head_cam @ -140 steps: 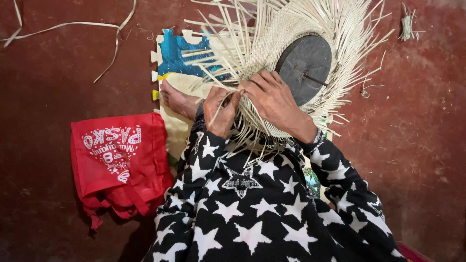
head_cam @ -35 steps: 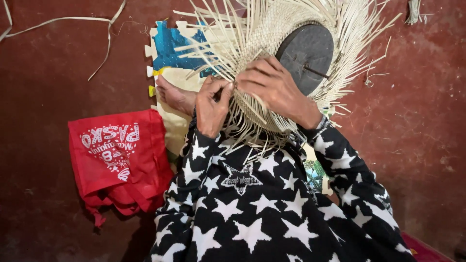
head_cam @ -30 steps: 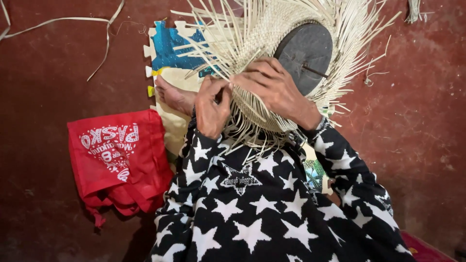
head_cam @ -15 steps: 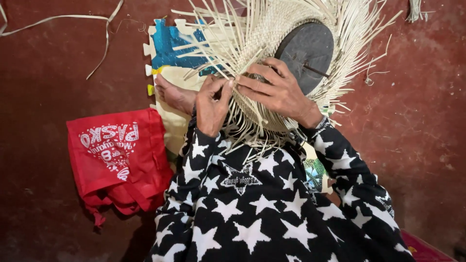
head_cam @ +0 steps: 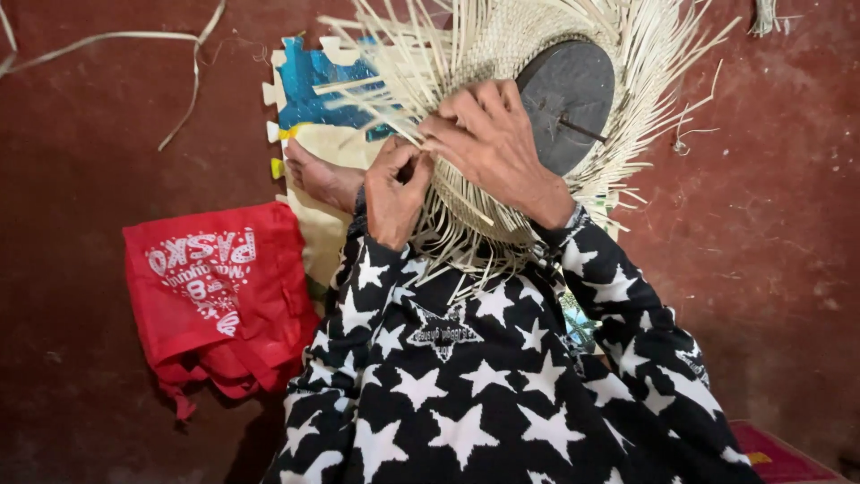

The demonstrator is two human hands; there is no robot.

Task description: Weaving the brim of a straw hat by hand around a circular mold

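A half-woven straw piece (head_cam: 488,206) with many loose pale strands rests in my lap, wrapped around a round dark block (head_cam: 566,103). My left hand (head_cam: 392,190) pinches a few strands at the weave's edge, fingers closed on them. My right hand (head_cam: 491,139) lies on top of the weave beside the dark block, fingertips pressing and gripping strands right next to my left hand. Both sleeves are black with white stars.
A red cloth bag (head_cam: 219,296) with white print lies on the dark red floor to my left. A foam puzzle mat (head_cam: 309,90), blue and cream, lies under my bare foot (head_cam: 324,179). Loose straw strips (head_cam: 184,72) lie at top left.
Both hands have stayed on the weave, with small finger shifts as strands get worked at the edge. The camera has tilted slightly; the straw piece stays in place.
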